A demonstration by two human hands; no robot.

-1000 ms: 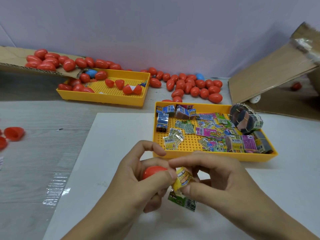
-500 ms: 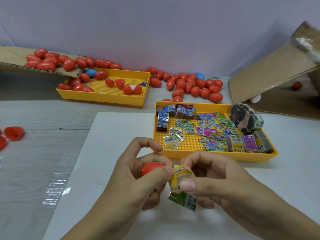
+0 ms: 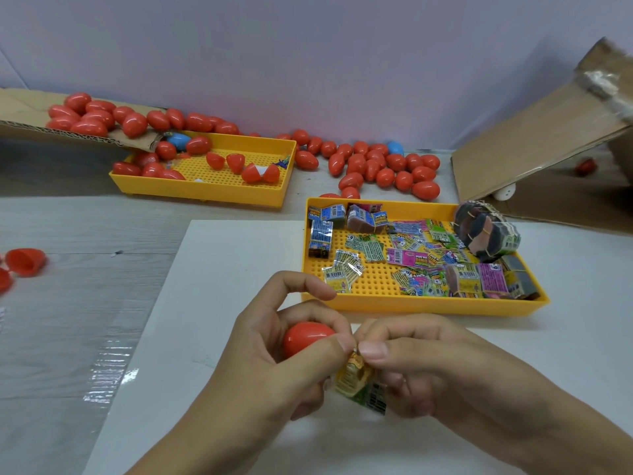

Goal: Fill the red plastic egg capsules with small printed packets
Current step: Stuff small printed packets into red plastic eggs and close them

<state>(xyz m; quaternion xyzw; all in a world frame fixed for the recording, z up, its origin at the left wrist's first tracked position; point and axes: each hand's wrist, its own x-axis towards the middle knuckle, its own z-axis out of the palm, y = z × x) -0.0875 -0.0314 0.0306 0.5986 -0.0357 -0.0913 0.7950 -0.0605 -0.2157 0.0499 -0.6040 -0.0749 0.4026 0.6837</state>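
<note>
Red egg capsule (image 3: 306, 338): gripped in left hand (image 3: 274, 365), opening hidden behind the thumb. Printed packet (image 3: 356, 380): pinched by right hand (image 3: 428, 368) against the capsule, lower edge free, print unreadable. Yellow tray (image 3: 428, 305) of packets just beyond, on white board (image 3: 222, 269); bare desk (image 3: 68, 320) to the left.

The hands have closed together; the packet (image 3: 359, 382) now sits lower, more hidden by fingers.
</note>
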